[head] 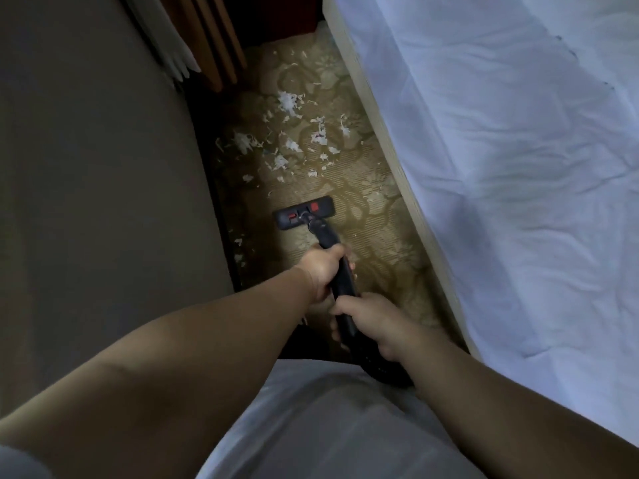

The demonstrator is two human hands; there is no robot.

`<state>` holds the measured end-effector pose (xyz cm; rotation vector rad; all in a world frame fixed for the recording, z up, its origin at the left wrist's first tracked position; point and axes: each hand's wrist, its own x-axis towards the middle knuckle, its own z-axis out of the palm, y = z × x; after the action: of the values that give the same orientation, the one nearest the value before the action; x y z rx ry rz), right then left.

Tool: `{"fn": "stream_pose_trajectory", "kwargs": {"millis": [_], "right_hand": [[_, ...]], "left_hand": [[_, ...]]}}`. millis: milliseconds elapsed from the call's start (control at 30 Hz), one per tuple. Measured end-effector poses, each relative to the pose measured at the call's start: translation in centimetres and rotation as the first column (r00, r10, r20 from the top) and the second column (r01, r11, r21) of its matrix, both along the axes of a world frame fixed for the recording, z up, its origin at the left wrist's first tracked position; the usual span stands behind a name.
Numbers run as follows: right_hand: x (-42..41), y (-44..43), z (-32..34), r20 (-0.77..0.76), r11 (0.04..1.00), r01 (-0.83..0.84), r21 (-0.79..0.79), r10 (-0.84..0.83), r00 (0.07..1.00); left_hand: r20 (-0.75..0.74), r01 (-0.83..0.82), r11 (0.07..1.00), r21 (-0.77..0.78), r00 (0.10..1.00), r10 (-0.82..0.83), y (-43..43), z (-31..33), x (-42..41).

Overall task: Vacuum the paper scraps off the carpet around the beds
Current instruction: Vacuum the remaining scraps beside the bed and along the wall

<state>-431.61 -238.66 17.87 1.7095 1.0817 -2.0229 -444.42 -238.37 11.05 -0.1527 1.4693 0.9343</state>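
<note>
- The left hand [321,269] is curled round the black vacuum wand [340,278], further down it.
- The right hand [371,321] grips the same wand, nearer the body.
- The floor head [306,213] lies flat on the patterned carpet [373,216], between the wall [96,188] and the bed [501,150].
- White paper scraps [290,133] lie scattered just beyond the head; a few sit by the wall's edge.

A bedroom, possibly a hotel room: a bed [484,167] with rumpled white sheets runs just right of the right hand [375,323], patterned carpet [363,216] lies beneath that hand, and curtains [214,46] hang well beyond the left hand [320,271].
</note>
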Motion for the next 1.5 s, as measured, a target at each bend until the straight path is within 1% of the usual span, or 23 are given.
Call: {"fn": "stream_pose_trajectory", "kwargs": {"millis": [100,233,333,500,700,867,933,1000,1100,1167,1333,1500], "right_hand": [[-3.5,2.9,-0.5,-0.024,1.000,0.013,0.006,-0.013,1.000],[-7.0,7.2,-1.0,-0.046,1.000,0.014,-0.021,-0.015,0.999],[-9.0,11.1,-1.1,-0.032,0.999,-0.036,-0.031,0.035,0.999],[-12.5,19.1,-0.7,0.007,0.993,-0.116,0.004,0.116,0.993],[-16.8,27.2,-1.3,0.058,0.983,-0.180,0.030,0.178,0.982],[-22.8,33.3,-2.8,0.034,0.995,-0.102,0.010,0.101,0.994],[-25.5,35.5,-3.6,0.054,0.998,-0.069,-0.008,0.070,0.996],[-28.4,37.4,-3.9,0.052,0.996,-0.088,-0.026,0.089,0.995],[-31.5,39.7,-4.3,0.052,0.998,-0.065,-0.013,0.066,0.996],[-32.9,41.3,-4.5,0.066,0.999,-0.041,0.010,0.041,0.997],[-34.8,44.3,-3.5,0.062,0.998,-0.040,0.042,0.038,0.997],[-34.5,43.9,-3.1,0.042,1.000,-0.019,0.017,0.018,0.999]], "left_hand": [[0.014,0.001,1.000,-0.008,1.000,-0.001,3.0,0.3,-3.8],[-0.010,-0.020,0.999,-0.027,1.000,0.020,7.1,-0.4,-7.5],[-0.033,-0.045,0.999,-0.030,0.998,0.044,10.4,-0.7,-9.2],[-0.036,-0.120,0.993,-0.013,0.992,0.119,17.3,-0.5,-12.5],[-0.033,-0.120,0.993,0.001,0.992,0.120,24.8,-1.0,-17.1],[-0.076,-0.080,0.994,-0.068,0.994,0.075,32.1,-2.3,-23.3],[-0.070,-0.035,0.997,-0.067,0.997,0.030,35.0,-2.5,-26.1],[-0.065,0.008,0.998,-0.069,0.998,-0.012,37.1,-2.3,-29.1],[-0.037,0.059,0.995,-0.075,0.997,-0.062,39.7,-2.6,-32.3],[-0.010,0.085,0.994,-0.064,0.996,-0.086,41.2,-3.1,-33.8],[0.026,0.135,0.990,-0.051,0.991,-0.134,44.2,-2.7,-36.1],[0.000,0.161,0.983,-0.092,0.987,-0.162,44.2,-3.0,-35.5]]}}
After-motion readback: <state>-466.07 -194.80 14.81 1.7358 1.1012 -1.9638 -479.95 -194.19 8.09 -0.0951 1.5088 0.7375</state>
